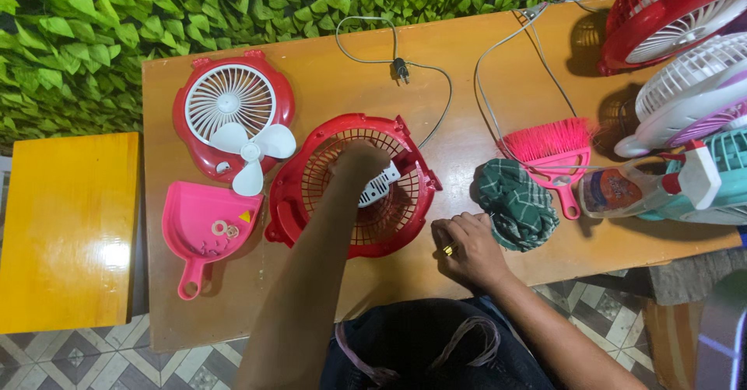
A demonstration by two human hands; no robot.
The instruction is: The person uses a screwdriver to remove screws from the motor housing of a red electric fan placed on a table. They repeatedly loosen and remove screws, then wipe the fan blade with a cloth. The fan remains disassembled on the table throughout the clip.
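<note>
A round red fan cage (289, 203) lies flat in the middle of the orange table (467, 71). My left hand (355, 164) reaches down into the cage and grips the white motor block (383, 185) at its centre. To the right of the cage, my right hand (467, 248) rests on the table with its fingers curled around a small yellow object (449, 249); I cannot make out what it is. A green checked cloth (517, 203) lies just right of that hand.
A red and white front grille (233, 102) with a loose white blade (250, 154) lies at the left. Below it, a pink dustpan (204, 238) holds small washers. A pink brush (548, 147), a spray bottle (634, 190), other fans (689, 94), a plug (401, 69) and a yellow stool (66, 227) surround the work.
</note>
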